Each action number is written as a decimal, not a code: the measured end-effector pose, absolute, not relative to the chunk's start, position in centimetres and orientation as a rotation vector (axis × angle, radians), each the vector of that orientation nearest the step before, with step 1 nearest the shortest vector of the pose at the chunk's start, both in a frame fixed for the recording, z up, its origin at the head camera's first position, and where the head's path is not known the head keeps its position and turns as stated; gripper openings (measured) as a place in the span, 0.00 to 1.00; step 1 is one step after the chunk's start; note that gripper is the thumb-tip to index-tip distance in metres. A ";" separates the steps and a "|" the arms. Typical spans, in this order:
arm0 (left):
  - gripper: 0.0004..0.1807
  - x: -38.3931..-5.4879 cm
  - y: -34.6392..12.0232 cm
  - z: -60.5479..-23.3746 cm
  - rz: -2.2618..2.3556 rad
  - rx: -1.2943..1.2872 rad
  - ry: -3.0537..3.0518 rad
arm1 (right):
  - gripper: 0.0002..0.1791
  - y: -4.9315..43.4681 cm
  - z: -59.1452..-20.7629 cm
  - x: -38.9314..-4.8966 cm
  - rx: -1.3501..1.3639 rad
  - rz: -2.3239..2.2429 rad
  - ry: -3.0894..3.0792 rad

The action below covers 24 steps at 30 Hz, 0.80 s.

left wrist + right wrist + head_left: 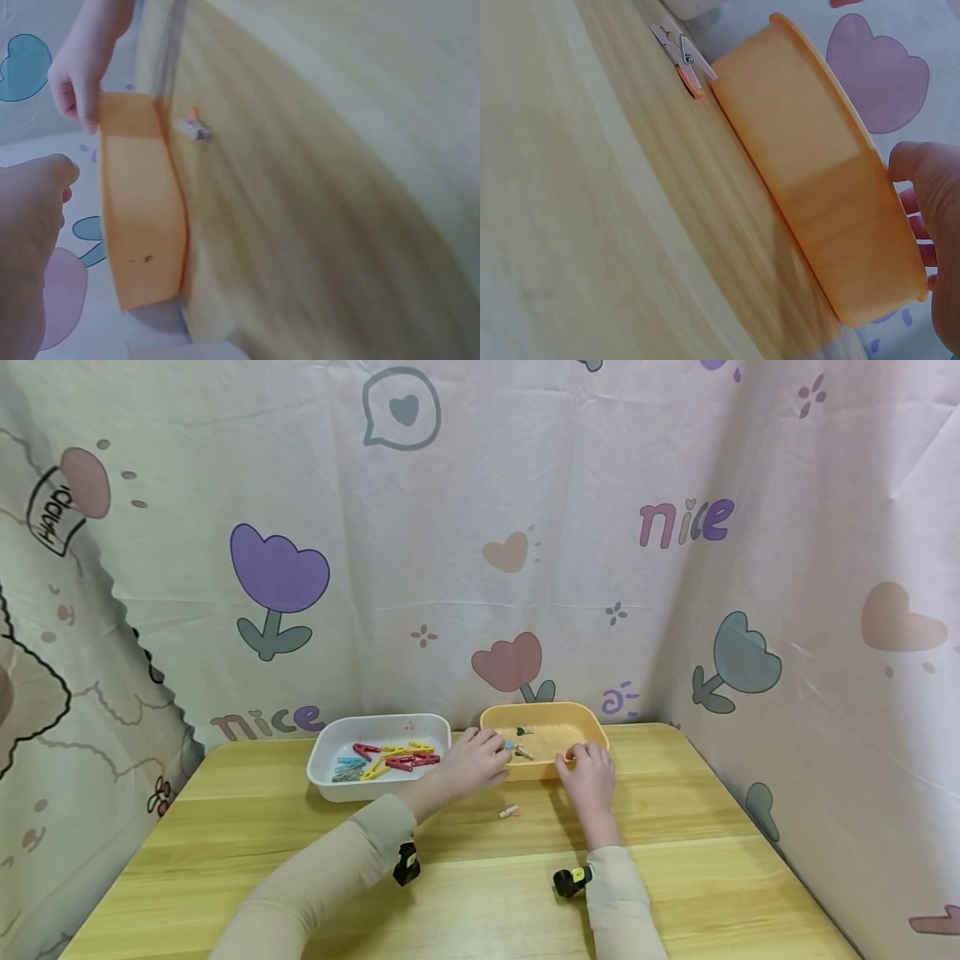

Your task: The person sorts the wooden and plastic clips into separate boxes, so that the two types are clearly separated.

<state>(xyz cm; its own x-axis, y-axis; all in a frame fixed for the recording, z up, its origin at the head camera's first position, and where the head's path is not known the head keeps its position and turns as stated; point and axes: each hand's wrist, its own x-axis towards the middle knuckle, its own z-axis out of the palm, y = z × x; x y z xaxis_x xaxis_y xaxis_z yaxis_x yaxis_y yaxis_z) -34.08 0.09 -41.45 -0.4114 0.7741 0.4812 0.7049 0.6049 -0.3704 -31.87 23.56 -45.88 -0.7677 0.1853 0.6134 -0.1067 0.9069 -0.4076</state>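
Observation:
My right hand grips the front right rim of a yellow plastic basket. In the right wrist view its thumb is at the rim, the other fingers partly hidden behind it. My left hand hovers over the basket's left end with bent, relaxed fingers. In the left wrist view, nothing shows between the left thumb and fingers. Several small clothespins lie in the basket, near the left fingertips. One small wooden clothespin with an orange piece lies on the table in front of the basket.
A white plastic basket stands left of the yellow one, with red, yellow, blue and grey clothespins inside. The left forearm passes in front of its right corner. A patterned curtain hangs behind the wooden table.

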 end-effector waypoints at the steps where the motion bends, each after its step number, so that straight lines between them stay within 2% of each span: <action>1: 0.13 -34.0 0.0 -41.7 0.146 -1.172 -2.210 | 0.12 23.6 -45.9 -31.8 -0.057 0.561 -2.386; 24: 0.11 -32.1 0.1 -45.7 0.210 -1.436 -2.275 | 0.12 23.6 -45.8 -31.7 -0.052 0.551 -2.384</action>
